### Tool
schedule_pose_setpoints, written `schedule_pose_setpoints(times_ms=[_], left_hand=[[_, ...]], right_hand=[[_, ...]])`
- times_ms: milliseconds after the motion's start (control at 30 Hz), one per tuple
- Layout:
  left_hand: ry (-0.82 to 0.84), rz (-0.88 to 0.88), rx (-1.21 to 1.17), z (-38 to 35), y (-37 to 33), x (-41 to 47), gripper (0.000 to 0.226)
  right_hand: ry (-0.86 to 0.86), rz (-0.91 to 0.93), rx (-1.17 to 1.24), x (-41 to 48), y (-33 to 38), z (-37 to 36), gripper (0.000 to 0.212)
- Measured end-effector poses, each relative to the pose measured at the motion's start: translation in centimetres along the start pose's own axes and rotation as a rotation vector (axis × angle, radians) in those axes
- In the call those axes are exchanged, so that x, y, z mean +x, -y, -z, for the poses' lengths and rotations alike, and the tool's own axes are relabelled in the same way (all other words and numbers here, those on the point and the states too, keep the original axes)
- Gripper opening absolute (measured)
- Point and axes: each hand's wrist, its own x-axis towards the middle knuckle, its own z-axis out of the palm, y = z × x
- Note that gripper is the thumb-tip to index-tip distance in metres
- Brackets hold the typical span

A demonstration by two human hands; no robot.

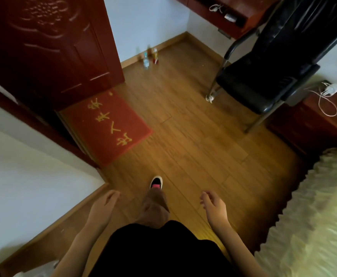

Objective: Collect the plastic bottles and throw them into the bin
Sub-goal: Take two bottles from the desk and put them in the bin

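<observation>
Both hands are hanging loose and holding nothing: the left hand (105, 204) with fingers nearly straight, the right hand (211, 204) with fingers lightly curled. The bottles (150, 56) are standing well ahead, bunched on the floor (183, 136) at the skirting in the far corner, just past the door (49, 47).

They are crowding each other, so I judge that reaching for one is risking knocking its neighbours over and sending them rolling, perhaps under the chair (263, 86). Carrying several at once is risking a drop. The mat (107, 126) is lying beside the walking line and a white cord (209, 97) is lying at the chair leg; either could be catching a foot.

Blur is hiding the bottles' contents: one is looking clear, another yellowish with a red band, and whether liquid is sitting inside I cannot tell. No bin is showing plainly; a pale shape (35, 271) at the bottom left edge is too cut off to name.
</observation>
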Motion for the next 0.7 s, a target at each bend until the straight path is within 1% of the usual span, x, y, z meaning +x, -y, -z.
schedule_pose_setpoints(times_ms=[67, 167, 233, 333, 467, 533, 600, 700], left_hand=[[-0.032, 0.017, -0.008, 0.6, -0.9, 4.0, 0.028], [-0.054, 0.054, 0.02, 1.0, -2.9, 10.6, 0.023], [-0.043, 0.04, 0.0, 1.5, -5.7, 15.3, 0.019], [0.012, -0.037, 0.003, 2.5, -12.3, 22.6, 0.018], [0.128, -0.11, -0.003, 3.6, -23.6, 31.6, 0.034], [0.179, -0.143, -0.014, 3.5, -28.6, 35.4, 0.03], [0.177, -0.2, -0.016, 2.8, -32.8, 39.0, 0.026], [0.21, -0.223, -0.027, 1.1, -37.5, 44.1, 0.027]], right_hand=[[-0.012, 0.034, 0.013, 4.0, 3.2, 0.0, 0.014], [-0.015, 0.058, 0.022, 10.2, 7.7, 0.2, 0.013], [-0.018, 0.05, 0.024, 14.2, 10.8, 0.6, 0.014], [-0.042, 0.041, 0.02, 19.7, 15.7, 1.7, 0.012], [-0.056, 0.036, -0.023, 26.1, 22.0, 4.0, 0.017], [-0.113, 0.04, -0.014, 28.9, 24.3, 5.0, 0.017], [-0.17, 0.03, 0.005, 31.5, 26.0, 5.9, 0.017], [-0.219, -0.045, 0.039, 36.1, 27.7, 7.1, 0.016]])
